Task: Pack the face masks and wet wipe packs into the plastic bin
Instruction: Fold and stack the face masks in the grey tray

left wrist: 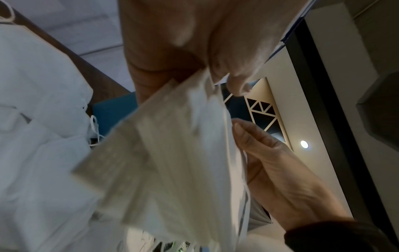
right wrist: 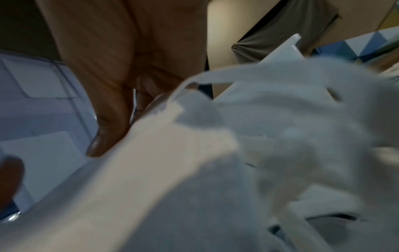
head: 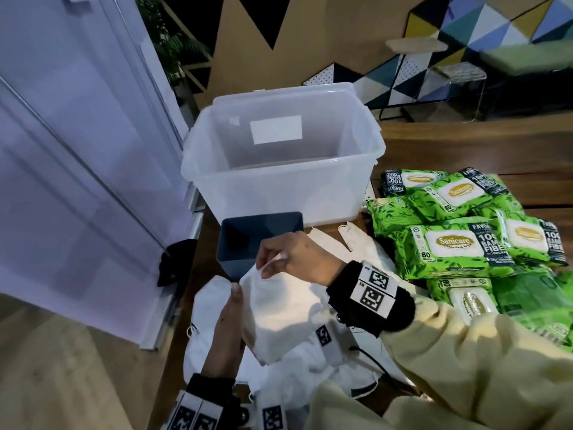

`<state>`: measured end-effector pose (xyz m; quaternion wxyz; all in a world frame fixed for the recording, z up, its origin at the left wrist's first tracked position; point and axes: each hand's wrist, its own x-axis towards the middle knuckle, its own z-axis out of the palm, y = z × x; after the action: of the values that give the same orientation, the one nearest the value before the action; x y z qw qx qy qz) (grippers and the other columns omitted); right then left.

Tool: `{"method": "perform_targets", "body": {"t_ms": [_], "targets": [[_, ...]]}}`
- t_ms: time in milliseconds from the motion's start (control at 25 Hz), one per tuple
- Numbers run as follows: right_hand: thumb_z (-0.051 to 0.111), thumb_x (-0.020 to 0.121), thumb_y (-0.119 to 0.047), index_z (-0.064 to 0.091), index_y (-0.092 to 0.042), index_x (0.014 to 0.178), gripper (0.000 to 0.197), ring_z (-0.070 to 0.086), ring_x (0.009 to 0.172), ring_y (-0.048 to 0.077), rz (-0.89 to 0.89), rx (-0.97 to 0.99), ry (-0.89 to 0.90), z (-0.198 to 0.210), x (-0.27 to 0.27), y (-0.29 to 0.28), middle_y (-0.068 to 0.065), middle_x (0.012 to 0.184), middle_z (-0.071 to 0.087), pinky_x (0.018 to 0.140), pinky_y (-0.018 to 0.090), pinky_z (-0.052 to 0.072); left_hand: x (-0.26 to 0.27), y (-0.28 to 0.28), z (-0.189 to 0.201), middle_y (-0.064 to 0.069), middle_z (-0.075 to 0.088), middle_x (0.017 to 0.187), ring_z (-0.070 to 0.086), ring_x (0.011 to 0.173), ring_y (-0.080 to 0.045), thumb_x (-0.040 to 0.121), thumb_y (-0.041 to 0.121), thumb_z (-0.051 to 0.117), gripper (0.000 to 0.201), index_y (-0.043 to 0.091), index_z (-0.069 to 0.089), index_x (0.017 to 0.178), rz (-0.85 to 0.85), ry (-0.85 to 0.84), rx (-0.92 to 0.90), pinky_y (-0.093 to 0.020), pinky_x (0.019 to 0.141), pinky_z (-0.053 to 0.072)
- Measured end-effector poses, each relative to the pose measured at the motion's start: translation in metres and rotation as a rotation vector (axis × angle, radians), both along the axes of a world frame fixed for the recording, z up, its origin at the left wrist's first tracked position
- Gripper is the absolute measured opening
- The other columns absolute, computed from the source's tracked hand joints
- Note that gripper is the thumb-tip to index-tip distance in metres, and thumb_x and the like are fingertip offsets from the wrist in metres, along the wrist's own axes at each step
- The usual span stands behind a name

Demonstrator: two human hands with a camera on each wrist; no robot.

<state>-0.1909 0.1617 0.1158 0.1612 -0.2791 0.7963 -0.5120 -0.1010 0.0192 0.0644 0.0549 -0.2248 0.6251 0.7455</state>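
Observation:
A stack of white face masks (head: 279, 311) (left wrist: 172, 162) (right wrist: 194, 170) is held above the table, in front of a small blue box (head: 235, 243). My right hand (head: 266, 268) (right wrist: 108, 119) pinches the stack's top corner. My left hand (head: 231, 321) (left wrist: 215, 73) holds the stack's left edge, thumb on one side and fingers on the other. More loose masks (head: 310, 370) lie beneath. The clear plastic bin (head: 279, 193) stands open behind the blue box, and I see nothing inside it. Several green wet wipe packs (head: 449, 243) are heaped at the right.
The wooden table (head: 465, 144) ends close to the bin's left side, next to a white door (head: 77, 150). One stray mask (head: 350, 234) lies between the bin and the wipes. A black cloth (head: 173, 262) hangs off the table's left edge.

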Motion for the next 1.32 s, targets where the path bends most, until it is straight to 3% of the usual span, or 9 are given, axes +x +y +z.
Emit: {"method": "perform_targets", "body": {"t_ms": [80, 160, 280, 480, 640, 760, 960, 1160, 1320], "targets": [[0.072, 0.074, 0.000, 0.067, -0.002, 0.081, 0.010, 0.057, 0.062, -0.016, -0.008, 0.054, 0.081, -0.001, 0.000, -0.007, -0.001, 0.075, 0.066, 0.060, 0.000, 0.037, 0.003, 0.001, 0.001, -0.009, 0.064, 0.115, 0.057, 0.112, -0.027, 0.093, 0.038, 0.042, 0.037, 0.013, 0.059, 0.114, -0.024, 0.022, -0.028, -0.052, 0.098, 0.045], [0.073, 0.074, -0.003, 0.066, -0.004, 0.083, 0.011, 0.056, 0.065, -0.015, -0.030, 0.052, 0.144, -0.006, -0.002, -0.010, -0.003, 0.077, 0.065, 0.061, 0.001, 0.037, 0.007, 0.000, 0.001, 0.000, 0.067, 0.109, 0.061, 0.106, -0.022, 0.092, 0.026, 0.053, 0.023, 0.019, 0.059, 0.113, -0.066, 0.054, -0.096, -0.042, 0.090, 0.051], [0.072, 0.077, -0.007, 0.064, -0.001, 0.090, 0.015, 0.052, 0.067, -0.001, -0.135, 0.036, 0.211, -0.019, -0.013, 0.002, 0.006, 0.085, 0.062, 0.064, 0.004, 0.037, 0.015, -0.021, -0.005, 0.005, 0.065, 0.112, 0.061, 0.104, -0.012, 0.087, 0.034, 0.063, 0.039, 0.018, 0.057, 0.122, -0.004, 0.107, -0.133, -0.025, 0.085, 0.051], [0.061, 0.086, -0.008, 0.066, -0.004, 0.095, 0.011, 0.062, 0.092, 0.023, -0.206, 0.447, 0.010, -0.083, -0.022, 0.040, 0.008, 0.095, 0.068, 0.080, 0.017, 0.045, 0.025, -0.073, -0.009, 0.002, 0.065, 0.116, 0.059, 0.113, -0.026, 0.074, 0.054, 0.065, 0.055, 0.023, 0.058, 0.119, 0.230, 0.095, -0.102, -0.047, 0.101, 0.042], [0.055, 0.088, -0.046, 0.049, -0.004, 0.127, 0.058, 0.050, 0.119, 0.026, -0.113, 0.935, -0.003, -0.114, 0.001, 0.021, 0.012, 0.131, 0.053, 0.093, 0.033, 0.042, 0.027, -0.093, -0.009, 0.003, 0.061, 0.113, 0.058, 0.102, -0.021, 0.094, 0.032, 0.052, 0.024, 0.029, 0.053, 0.118, 0.318, 0.036, -0.047, -0.043, 0.095, 0.043], [0.066, 0.080, -0.046, 0.023, -0.004, 0.142, 0.086, 0.024, 0.137, 0.035, -0.022, 0.963, 0.053, -0.130, 0.015, 0.002, 0.018, 0.149, 0.023, 0.110, 0.045, 0.028, 0.028, -0.099, -0.014, -0.001, 0.056, 0.120, 0.053, 0.111, -0.028, 0.094, 0.034, 0.051, 0.032, 0.028, 0.050, 0.126, 0.349, -0.004, -0.043, -0.051, 0.101, 0.040], [0.062, 0.087, -0.028, 0.019, -0.004, 0.145, 0.077, 0.013, 0.143, 0.032, 0.166, 1.016, 0.182, -0.152, 0.030, 0.013, 0.016, 0.155, 0.014, 0.114, 0.042, 0.022, 0.041, -0.106, -0.022, -0.011, 0.055, 0.132, 0.052, 0.121, -0.036, 0.091, 0.036, 0.054, 0.047, 0.017, 0.048, 0.134, 0.371, 0.008, -0.003, -0.055, 0.102, 0.039], [0.053, 0.093, -0.024, 0.053, -0.011, 0.127, 0.036, 0.051, 0.122, 0.026, 0.110, 0.797, 0.208, -0.139, 0.029, 0.034, 0.012, 0.130, 0.054, 0.098, 0.036, 0.044, 0.047, -0.106, -0.033, -0.009, 0.056, 0.129, 0.054, 0.117, -0.033, 0.089, 0.043, 0.057, 0.052, 0.015, 0.047, 0.132, 0.448, 0.023, -0.039, -0.053, 0.099, 0.043], [0.047, 0.093, -0.031, 0.066, -0.017, 0.096, 0.023, 0.065, 0.064, 0.023, -0.461, 0.396, 0.546, -0.107, 0.023, 0.042, 0.007, 0.073, 0.069, 0.057, 0.025, 0.053, 0.038, -0.098, -0.042, -0.009, 0.052, 0.127, 0.051, 0.118, -0.033, 0.087, 0.050, 0.057, 0.048, 0.016, 0.048, 0.119, 0.455, -0.050, -0.083, -0.054, 0.101, 0.041]]}}
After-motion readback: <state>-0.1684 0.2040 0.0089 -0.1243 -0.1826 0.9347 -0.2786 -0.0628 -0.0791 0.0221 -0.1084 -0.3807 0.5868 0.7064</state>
